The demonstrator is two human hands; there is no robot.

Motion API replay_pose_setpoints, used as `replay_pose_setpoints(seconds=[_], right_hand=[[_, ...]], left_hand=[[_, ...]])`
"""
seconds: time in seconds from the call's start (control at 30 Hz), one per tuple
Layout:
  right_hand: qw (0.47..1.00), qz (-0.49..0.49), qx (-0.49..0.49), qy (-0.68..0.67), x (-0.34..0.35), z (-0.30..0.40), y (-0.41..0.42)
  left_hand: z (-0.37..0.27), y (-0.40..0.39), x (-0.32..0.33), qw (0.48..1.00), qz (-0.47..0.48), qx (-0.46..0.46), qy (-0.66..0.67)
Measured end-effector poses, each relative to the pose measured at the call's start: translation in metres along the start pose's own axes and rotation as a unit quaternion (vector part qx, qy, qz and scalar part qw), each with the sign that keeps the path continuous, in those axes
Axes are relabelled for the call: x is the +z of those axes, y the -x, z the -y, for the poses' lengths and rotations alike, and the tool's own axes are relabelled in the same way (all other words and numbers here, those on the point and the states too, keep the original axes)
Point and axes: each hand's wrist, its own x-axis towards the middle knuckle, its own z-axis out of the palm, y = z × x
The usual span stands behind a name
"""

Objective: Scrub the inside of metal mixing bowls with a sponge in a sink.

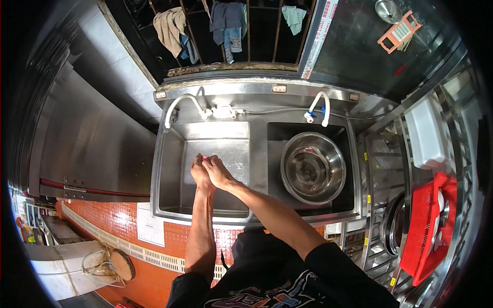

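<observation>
Above the left basin of a stainless steel double sink [259, 161], my left hand [200, 171] and my right hand [218, 171] are pressed together with fingers curled. A small pink thing [205, 157] shows between the fingertips; what it is, and which hand grips it, I cannot tell. The white curved faucet [181, 101] on the left arches over that basin's back corner, away from my hands. In the right basin stands a round steel bowl [283, 169] that seems to hold clear liquid, under a second white faucet [327, 104].
A steel rack [368, 231] on the right carries a red plastic basket [418, 227] with dishes and a white plastic tub [420, 133]. A steel cabinet [96, 142] borders the sink on the left. Cloths [169, 29] hang on the window bars behind.
</observation>
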Motion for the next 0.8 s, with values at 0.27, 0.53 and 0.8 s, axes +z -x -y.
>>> replay_pose_setpoints(seconds=[0.27,0.53,0.8], right_hand=[[0.974,0.088,-0.15,0.147,-0.02,-0.002,0.007],[0.983,0.18,-0.017,0.035,-0.055,0.0,0.018],[0.982,0.141,-0.044,-0.117,-0.065,-0.004,0.047]], left_hand=[[0.0,0.012,0.006,0.998,0.014,-0.032,0.047],[0.0,0.027,-0.011,0.995,0.031,0.029,-0.087],[0.029,0.048,-0.042,0.984,0.141,-0.097,-0.055]])
